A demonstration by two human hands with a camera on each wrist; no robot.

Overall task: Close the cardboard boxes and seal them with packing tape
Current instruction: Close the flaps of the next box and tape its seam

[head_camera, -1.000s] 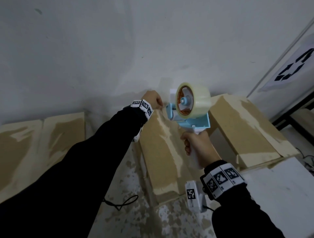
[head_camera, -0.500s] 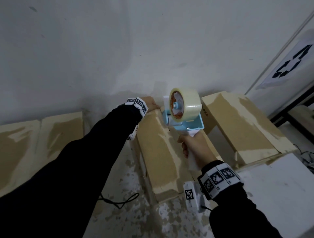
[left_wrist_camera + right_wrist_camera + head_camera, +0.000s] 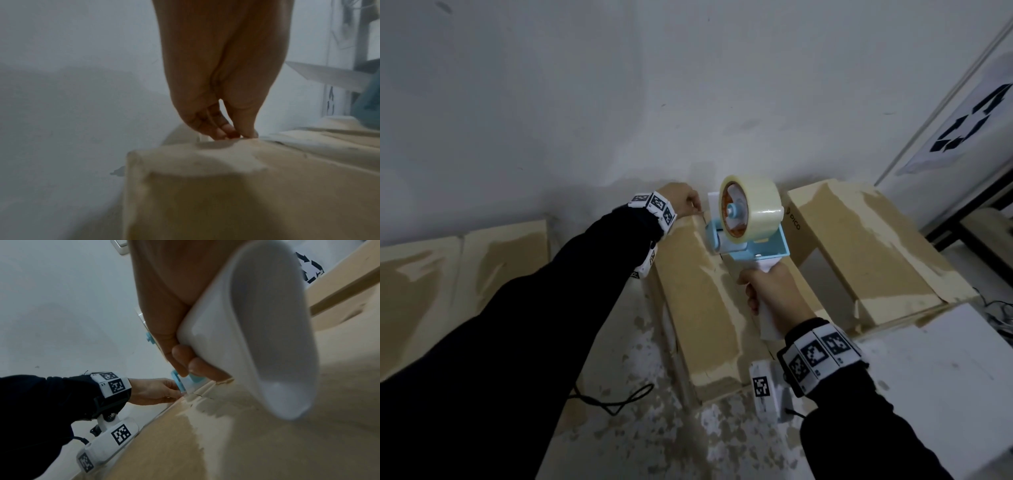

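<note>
A closed cardboard box (image 3: 698, 301) stands with its far end at the wall. My left hand (image 3: 695, 209) is at that far top edge, where the fingertips (image 3: 232, 134) and thumb pinch the tape end against the box (image 3: 246, 194). A thin strand of tape runs from there to the tape dispenser (image 3: 753, 246), a blue frame carrying a clear roll (image 3: 756, 212). My right hand (image 3: 756, 294) grips its white handle (image 3: 257, 337) and holds the dispenser just above the box's far half. In the right wrist view the left hand (image 3: 158, 392) touches the box edge beside the dispenser's front.
A second taped box (image 3: 866, 253) stands close on the right, and more cardboard (image 3: 448, 267) lies on the left. A white surface (image 3: 945, 377) fills the near right. A black cable (image 3: 616, 401) loops on the speckled floor. The wall is directly behind the boxes.
The dispenser has come down and slightly left, closer to the box's far end. My left hand has stayed at the far edge.
</note>
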